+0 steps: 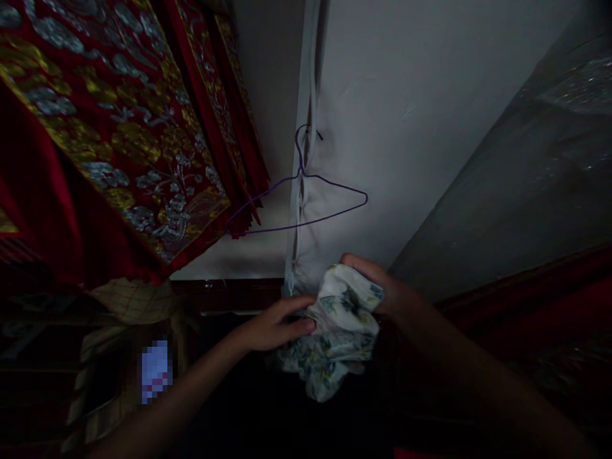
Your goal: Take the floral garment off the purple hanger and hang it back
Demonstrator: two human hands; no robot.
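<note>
Between my two hands is a bunched white garment (342, 338) with a green and yellow pattern, its lower folds hanging down. My left hand (282, 324) pinches its left edge between thumb and fingers. On the upper right side, my right hand (380, 280) grips the cloth; part of its fingers is hidden behind the fabric. Above the hands, a thin purple wire hanger (301, 172) hangs bare from a hook on the wall, touching neither hand.
Red cloth with gold and silver embroidery (119, 121) hangs at the upper left. A pale cord (313, 70) runs down the wall. Clear plastic sheeting (540, 166) covers the right side. At lower left stands a wooden frame (76, 401) near a blurred blue item (155, 370). The light is dim.
</note>
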